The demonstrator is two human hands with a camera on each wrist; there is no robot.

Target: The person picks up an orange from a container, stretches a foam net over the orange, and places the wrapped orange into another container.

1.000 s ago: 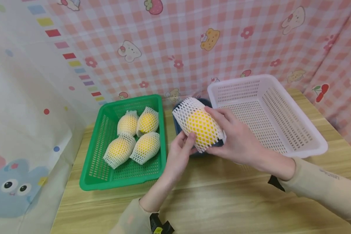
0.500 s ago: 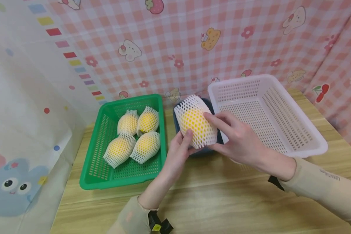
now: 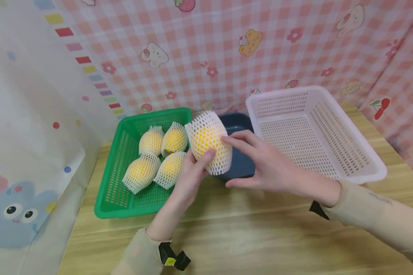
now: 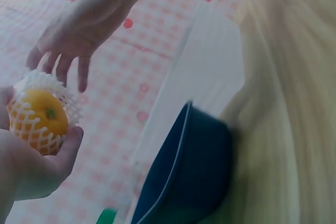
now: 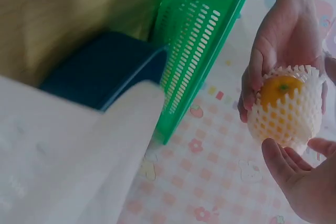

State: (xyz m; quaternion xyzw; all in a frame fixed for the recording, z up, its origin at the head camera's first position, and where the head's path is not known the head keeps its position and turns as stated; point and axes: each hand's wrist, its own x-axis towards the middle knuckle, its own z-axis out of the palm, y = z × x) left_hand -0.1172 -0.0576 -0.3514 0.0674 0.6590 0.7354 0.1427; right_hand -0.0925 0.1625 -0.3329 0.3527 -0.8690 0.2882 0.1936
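My left hand [image 3: 189, 177] grips an orange [image 3: 206, 139] in a white foam net sleeve, thumb on its near side, above the gap between the green basket and the dark blue bin. In the left wrist view, the bare stem end of the orange [image 4: 48, 113] shows through the sleeve's open mouth. My right hand [image 3: 273, 164] is spread beside the fruit, its index fingertip right at the net and its thumb well away. Several similar netted yellow fruits [image 3: 140, 173] lie in the green basket [image 3: 134, 214] at left.
Behind my right hand stands the dark blue bin [image 3: 240, 164], partly hidden. A white slatted basket [image 3: 378, 175] is right of it, with no fruit visible inside. All stand on a wooden table [image 3: 254, 236] before a pink checked curtain [image 3: 220, 42].
My left hand has carried the netted orange leftward, off the bin and toward the green basket. My right thumb has come away from the fruit, and that hand's grip has loosened.
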